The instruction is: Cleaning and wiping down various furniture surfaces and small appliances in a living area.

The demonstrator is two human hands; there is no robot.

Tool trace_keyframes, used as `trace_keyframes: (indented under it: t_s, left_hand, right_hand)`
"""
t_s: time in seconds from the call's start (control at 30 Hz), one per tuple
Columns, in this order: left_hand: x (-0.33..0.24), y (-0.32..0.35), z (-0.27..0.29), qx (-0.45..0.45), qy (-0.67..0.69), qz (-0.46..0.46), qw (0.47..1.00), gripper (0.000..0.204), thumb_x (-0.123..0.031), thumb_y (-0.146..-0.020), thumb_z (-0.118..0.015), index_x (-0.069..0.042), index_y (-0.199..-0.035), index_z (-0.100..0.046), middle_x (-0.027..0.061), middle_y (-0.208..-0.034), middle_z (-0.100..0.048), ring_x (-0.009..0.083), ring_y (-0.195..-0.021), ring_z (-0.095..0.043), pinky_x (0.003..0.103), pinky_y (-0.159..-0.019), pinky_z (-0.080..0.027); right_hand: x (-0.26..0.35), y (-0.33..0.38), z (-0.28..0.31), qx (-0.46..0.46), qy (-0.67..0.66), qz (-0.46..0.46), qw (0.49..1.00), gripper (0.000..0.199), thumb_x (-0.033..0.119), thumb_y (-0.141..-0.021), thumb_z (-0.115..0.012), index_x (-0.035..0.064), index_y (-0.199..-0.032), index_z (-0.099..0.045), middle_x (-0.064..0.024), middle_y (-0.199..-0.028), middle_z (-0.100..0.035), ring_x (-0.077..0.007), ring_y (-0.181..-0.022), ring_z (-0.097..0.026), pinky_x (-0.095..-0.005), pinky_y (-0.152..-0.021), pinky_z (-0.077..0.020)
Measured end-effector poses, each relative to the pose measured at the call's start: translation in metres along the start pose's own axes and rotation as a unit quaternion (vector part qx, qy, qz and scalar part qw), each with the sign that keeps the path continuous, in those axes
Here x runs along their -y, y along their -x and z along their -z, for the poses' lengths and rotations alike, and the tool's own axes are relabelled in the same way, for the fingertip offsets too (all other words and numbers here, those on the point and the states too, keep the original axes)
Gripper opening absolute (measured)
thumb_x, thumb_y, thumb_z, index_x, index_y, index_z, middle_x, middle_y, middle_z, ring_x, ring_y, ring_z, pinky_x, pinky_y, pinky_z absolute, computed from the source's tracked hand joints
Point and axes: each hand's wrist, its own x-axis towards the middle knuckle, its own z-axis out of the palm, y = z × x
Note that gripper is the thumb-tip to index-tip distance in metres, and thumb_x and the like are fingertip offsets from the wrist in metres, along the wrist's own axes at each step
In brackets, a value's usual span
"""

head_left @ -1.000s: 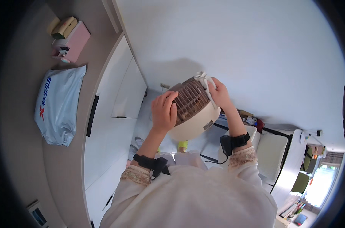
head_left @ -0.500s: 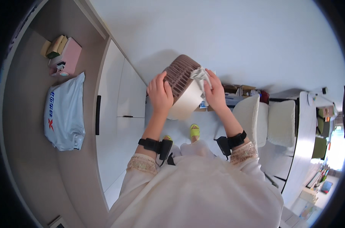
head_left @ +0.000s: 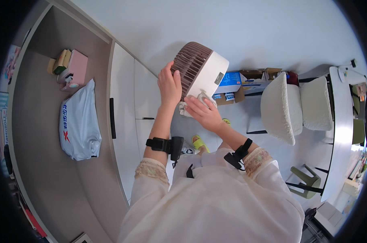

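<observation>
A white fan with a brown slatted grille is held up in front of the wall, tilted. My left hand grips its left side at the grille, thumb bent over the slats. My right hand presses a crumpled pale cloth against the lower edge of the white housing, its fingers lying over the cloth. Part of the cloth shows above the fingers and part hangs to their left. A small dark panel sits on the housing's right side.
On the left, an open cabinet shelf holds a pale plastic mailing bag and a pink box. Behind the fan are cardboard boxes and a blue-and-white box. White fluffy chairs stand at a table on the right.
The cloth and my right hand have moved from the housing's upper right by the grille to its lower edge. The fan has turned and risen slightly; the whole view has shifted.
</observation>
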Motion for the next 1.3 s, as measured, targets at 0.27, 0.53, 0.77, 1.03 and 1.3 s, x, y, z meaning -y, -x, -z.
trace_keyframes:
  t_s: [0.27, 0.53, 0.77, 1.03, 1.3]
  left_hand:
    - [-0.009, 0.017, 0.013, 0.033, 0.062, 0.063, 0.996, 0.049, -0.017, -0.095, -0.042, 0.0, -0.139, -0.027, 0.0235, -0.141, -0.03, 0.0381, -0.129, -0.031, 0.045, -0.107, -0.024]
    - [-0.069, 0.043, 0.005, -0.018, -0.057, -0.038, 0.997, 0.046, -0.021, -0.09, -0.051, -0.008, -0.133, -0.042, 0.0205, -0.143, -0.031, 0.038, -0.132, -0.027, 0.051, -0.107, -0.019]
    - [-0.087, 0.009, -0.03, -0.002, -0.161, -0.09, 0.983, 0.037, -0.017, -0.089, -0.044, -0.01, -0.125, -0.053, 0.0117, -0.139, -0.042, 0.0324, -0.132, -0.031, 0.052, -0.108, -0.015]
    - [-0.081, 0.009, -0.038, 0.021, -0.214, -0.097, 0.972, 0.039, -0.024, -0.094, -0.035, -0.005, -0.122, -0.055, 0.0134, -0.136, -0.046, 0.0334, -0.13, -0.036, 0.048, -0.108, -0.018]
    - [-0.084, 0.005, -0.053, -0.014, -0.125, -0.087, 0.988, 0.044, -0.024, -0.098, -0.03, 0.005, -0.122, -0.051, 0.0198, -0.136, -0.042, 0.0336, -0.129, -0.035, 0.044, -0.106, -0.025]
  right_hand:
    - [-0.027, 0.023, 0.043, -0.079, -0.33, -0.084, 0.937, 0.04, 0.018, -0.072, -0.064, 0.0187, -0.112, -0.062, -0.0059, -0.125, -0.051, -0.0248, -0.121, -0.043, -0.0426, -0.102, -0.0299]
    - [-0.117, 0.036, 0.034, -0.269, -0.453, -0.562, 0.637, 0.03, 0.021, -0.096, -0.042, -0.0004, -0.113, -0.053, -0.0061, -0.106, -0.057, -0.0169, -0.097, -0.054, -0.0307, -0.088, -0.0412]
    - [-0.088, 0.016, -0.029, -0.252, -0.563, -0.554, 0.559, 0.042, 0.02, -0.096, -0.038, -0.0046, -0.131, -0.038, -0.0181, -0.13, -0.046, -0.0266, -0.122, -0.042, -0.036, -0.103, -0.0298]
    - [-0.071, -0.016, -0.091, -0.324, -0.544, -0.332, 0.699, 0.052, 0.007, -0.085, -0.043, -0.0043, -0.134, -0.032, -0.0248, -0.145, -0.022, -0.0414, -0.133, -0.024, -0.0457, -0.11, -0.0178]
    - [-0.026, 0.023, -0.13, -0.242, -0.585, -0.448, 0.63, 0.055, 0.008, -0.09, -0.036, -0.0086, -0.139, -0.017, -0.0245, -0.146, -0.02, -0.0358, -0.135, -0.023, -0.0401, -0.11, -0.0173]
